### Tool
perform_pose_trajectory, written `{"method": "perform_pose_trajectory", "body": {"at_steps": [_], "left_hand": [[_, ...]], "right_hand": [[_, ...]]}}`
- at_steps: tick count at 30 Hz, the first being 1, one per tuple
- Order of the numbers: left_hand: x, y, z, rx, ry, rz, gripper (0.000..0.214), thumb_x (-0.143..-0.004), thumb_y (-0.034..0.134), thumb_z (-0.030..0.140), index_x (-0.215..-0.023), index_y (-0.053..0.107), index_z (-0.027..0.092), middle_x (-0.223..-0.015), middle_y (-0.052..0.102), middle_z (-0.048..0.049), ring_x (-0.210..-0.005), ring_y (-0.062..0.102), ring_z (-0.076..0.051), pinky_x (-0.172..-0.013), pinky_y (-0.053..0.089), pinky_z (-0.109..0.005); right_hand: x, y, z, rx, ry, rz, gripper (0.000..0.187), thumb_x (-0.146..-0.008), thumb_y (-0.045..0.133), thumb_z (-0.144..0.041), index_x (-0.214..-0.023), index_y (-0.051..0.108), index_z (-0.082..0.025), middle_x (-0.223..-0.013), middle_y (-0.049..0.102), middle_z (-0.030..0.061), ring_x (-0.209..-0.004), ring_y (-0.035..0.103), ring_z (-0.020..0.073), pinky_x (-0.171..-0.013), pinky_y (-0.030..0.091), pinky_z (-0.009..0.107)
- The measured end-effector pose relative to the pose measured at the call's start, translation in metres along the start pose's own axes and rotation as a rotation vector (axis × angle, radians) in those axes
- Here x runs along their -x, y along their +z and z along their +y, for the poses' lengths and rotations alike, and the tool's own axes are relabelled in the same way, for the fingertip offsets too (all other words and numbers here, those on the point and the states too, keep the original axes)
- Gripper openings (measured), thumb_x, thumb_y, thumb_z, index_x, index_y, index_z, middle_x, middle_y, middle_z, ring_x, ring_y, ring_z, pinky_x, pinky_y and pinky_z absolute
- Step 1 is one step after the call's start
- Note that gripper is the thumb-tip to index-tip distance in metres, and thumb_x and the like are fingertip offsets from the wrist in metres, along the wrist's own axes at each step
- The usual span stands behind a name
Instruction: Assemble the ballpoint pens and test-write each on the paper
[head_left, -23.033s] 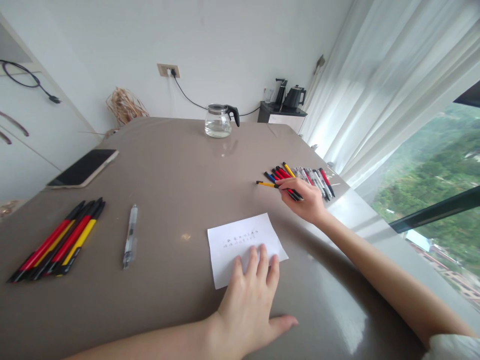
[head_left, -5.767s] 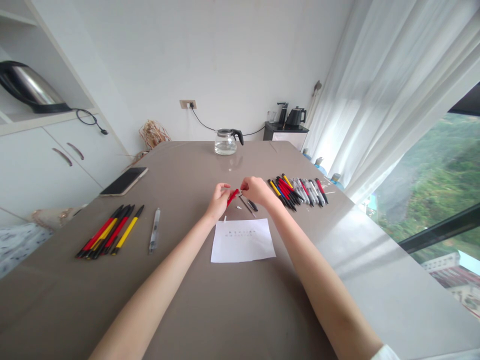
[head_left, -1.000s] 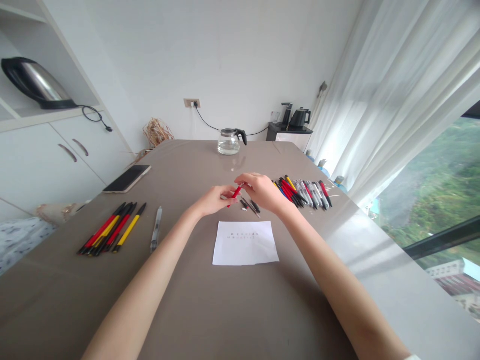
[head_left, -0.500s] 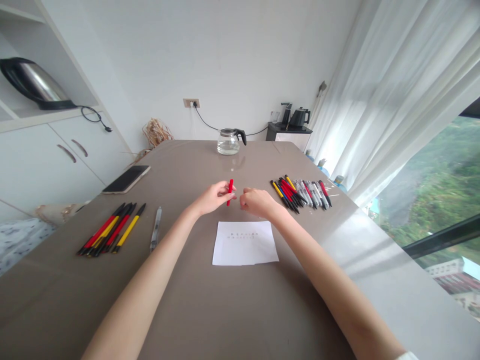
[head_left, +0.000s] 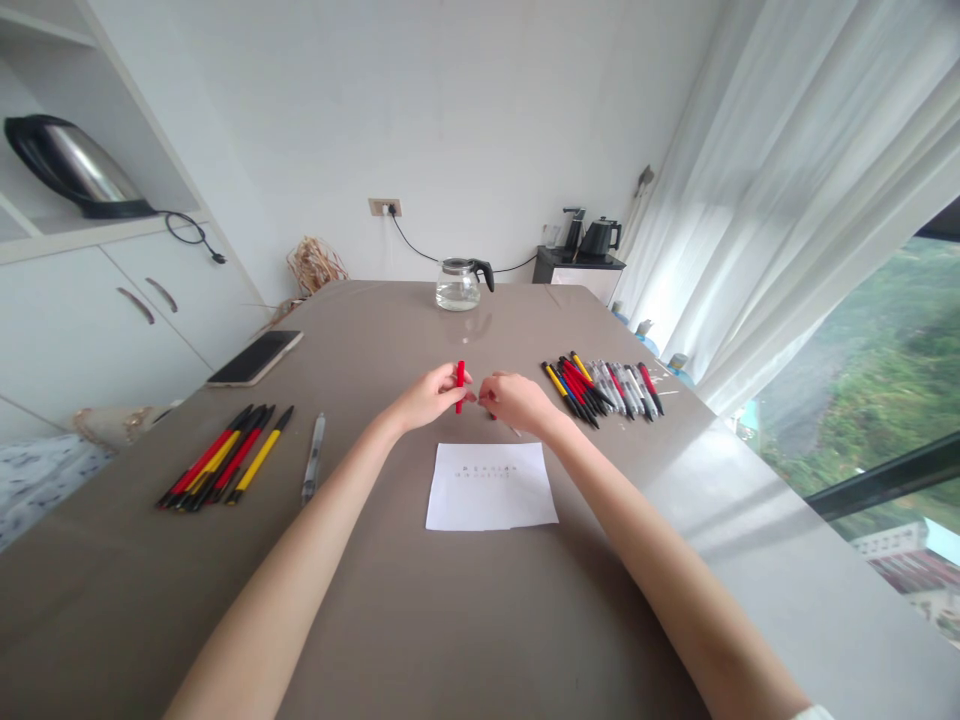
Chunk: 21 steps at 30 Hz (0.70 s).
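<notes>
My left hand (head_left: 429, 397) is closed on a red pen barrel (head_left: 460, 381), which it holds nearly upright above the brown table (head_left: 390, 620). My right hand (head_left: 516, 402) is closed just to the right of it, fingertips pinched by the barrel's lower end on a small part I cannot make out. A thin pale piece pokes out under that hand. A white sheet of paper (head_left: 491, 486) with small writing lies just below both hands.
Red, yellow and black pens (head_left: 223, 465) and a clear pen (head_left: 313, 471) lie at the left. A mixed pile of pens (head_left: 602, 384) lies at the right. A phone (head_left: 255, 357), a glass jug (head_left: 458, 283) and a shelf kettle (head_left: 69, 170) stand farther off.
Over the last second my left hand turned the red barrel from slanted to nearly upright. My right hand let go of it, dipped to the table and came back close to the barrel.
</notes>
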<state>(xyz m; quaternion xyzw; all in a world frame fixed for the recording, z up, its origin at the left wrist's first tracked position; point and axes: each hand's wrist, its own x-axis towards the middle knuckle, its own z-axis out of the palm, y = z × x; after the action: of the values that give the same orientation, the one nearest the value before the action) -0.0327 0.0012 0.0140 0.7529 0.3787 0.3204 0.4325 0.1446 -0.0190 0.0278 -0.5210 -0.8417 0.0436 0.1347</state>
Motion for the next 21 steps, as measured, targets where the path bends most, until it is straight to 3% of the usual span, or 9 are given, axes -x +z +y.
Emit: {"method": "perform_pose_trajectory", "body": {"at_steps": [4, 9, 14, 21], "left_hand": [[0.0, 0.004, 0.001, 0.001, 0.001, -0.062, 0.018, -0.076, 0.047, 0.03, -0.088, 0.045, 0.017, -0.081, 0.063, -0.0041, -0.065, 0.056, -0.013, -0.071, 0.041, -0.032], [0.001, 0.008, 0.005, -0.009, 0.019, -0.109, 0.017, -0.076, 0.047, 0.031, -0.086, 0.045, 0.017, -0.083, 0.062, -0.0047, -0.064, 0.056, -0.013, -0.068, 0.042, -0.031], [0.002, 0.01, 0.008, -0.024, 0.021, -0.125, 0.018, -0.076, 0.047, 0.03, -0.087, 0.046, 0.017, -0.084, 0.062, -0.0053, -0.066, 0.057, -0.013, -0.069, 0.043, -0.032], [0.002, 0.012, 0.007, -0.026, 0.029, -0.121, 0.017, -0.076, 0.047, 0.03, -0.086, 0.047, 0.017, -0.085, 0.062, -0.0058, -0.068, 0.058, -0.015, -0.068, 0.043, -0.032]], "right_hand": [[-0.004, -0.008, 0.004, -0.428, 0.042, 0.245, 0.018, -0.077, 0.044, -0.027, -0.083, 0.058, -0.017, -0.078, 0.062, 0.0029, -0.07, 0.054, 0.0114, -0.065, 0.039, 0.023], [-0.006, -0.012, -0.001, -0.946, 0.057, 0.266, 0.027, -0.074, 0.047, -0.037, -0.084, 0.057, -0.013, -0.073, 0.059, 0.0028, -0.058, 0.049, 0.0074, -0.051, 0.038, 0.018], [-0.003, -0.012, -0.003, -1.053, 0.079, 0.258, 0.031, -0.07, 0.051, -0.041, -0.079, 0.059, -0.012, -0.063, 0.053, -0.0002, -0.051, 0.04, 0.0053, -0.045, 0.033, 0.017], [-0.004, -0.011, -0.003, -1.07, 0.099, 0.256, 0.031, -0.069, 0.051, -0.041, -0.08, 0.059, -0.013, -0.065, 0.053, -0.0001, -0.051, 0.039, 0.0051, -0.045, 0.033, 0.017]]}}
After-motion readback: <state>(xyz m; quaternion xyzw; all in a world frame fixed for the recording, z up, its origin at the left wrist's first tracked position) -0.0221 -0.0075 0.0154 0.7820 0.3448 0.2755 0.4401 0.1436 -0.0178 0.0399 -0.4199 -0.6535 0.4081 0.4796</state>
